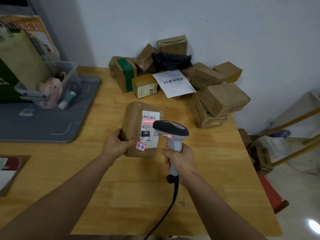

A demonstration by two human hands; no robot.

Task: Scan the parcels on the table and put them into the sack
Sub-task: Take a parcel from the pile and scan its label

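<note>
A: Gripping anything, that left hand (116, 144)?
B: Yes. Its fingers curl round the near left edge of a brown parcel (136, 118), thumb on top. The parcel sits at the middle of the wooden table (207, 170); whether it rests flat there, I cannot tell.
A: And the right hand (180, 158)?
B: Wrapped round the handle of a grey scanner (170, 129), whose dark head hangs just over the parcel's right side. A red line (148, 121) falls across the white label (150, 116), just below the barcode.
A: Anything trailing from it?
B: A black cable (166, 213) runs toward the near table edge.
A: Further out?
B: A pile of parcels (223, 99) against the wall, with a black bag (171, 61) and a white mailer (174, 83) on it. At the left, a grey tray (43, 125) carries a clear bin (69, 75).
</note>
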